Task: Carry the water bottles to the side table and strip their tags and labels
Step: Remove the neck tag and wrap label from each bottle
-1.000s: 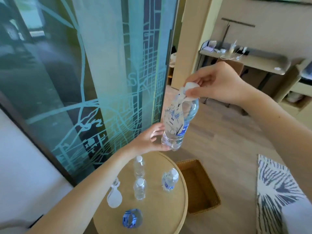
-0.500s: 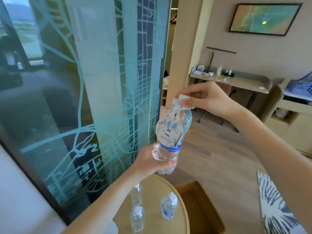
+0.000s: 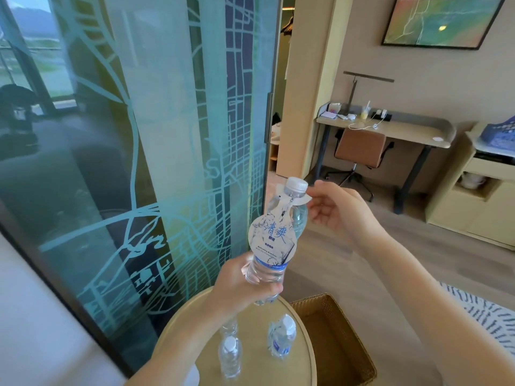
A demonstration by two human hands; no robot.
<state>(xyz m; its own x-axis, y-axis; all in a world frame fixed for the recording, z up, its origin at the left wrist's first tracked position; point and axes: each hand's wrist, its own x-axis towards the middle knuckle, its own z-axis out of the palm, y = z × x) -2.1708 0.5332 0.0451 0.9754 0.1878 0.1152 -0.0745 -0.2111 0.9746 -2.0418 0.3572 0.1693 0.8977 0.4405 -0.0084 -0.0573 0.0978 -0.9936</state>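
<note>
The right hand (image 3: pixel 342 215) had come off the cap (image 3: pixel 296 185), which now showed bare and white, and the view had tipped up to take in more of the room. The bottle (image 3: pixel 298 222) was held tilted in the air above the table (image 3: pixel 255 358). The left hand (image 3: pixel 239 288) was wrapped tight round its lower end. The right hand's thumb and forefinger pinched the edge of the tag (image 3: pixel 271 240) beside the neck, the other fingers loosely curled. The tag was looped round the neck and hung down the bottle's front.

The table was round and pale wood. A labelled bottle (image 3: pixel 282 341) stood on it, with a bare bottle (image 3: pixel 230 358) apart to its left. A third bottle (image 3: pixel 230 327) stood behind that one, partly hidden by the left arm.

A wicker basket (image 3: pixel 328 344) sat on the wood floor just right of the table, and a striped rug (image 3: pixel 487 310) lay further right. A tall glass panel (image 3: pixel 167 135) etched with a street map rose left of the table. Well beyond the table stood a desk (image 3: pixel 404 130) with a brown chair (image 3: pixel 359 149), under a framed picture (image 3: pixel 443 20). A low cabinet (image 3: pixel 473 207) stood right of the desk.
</note>
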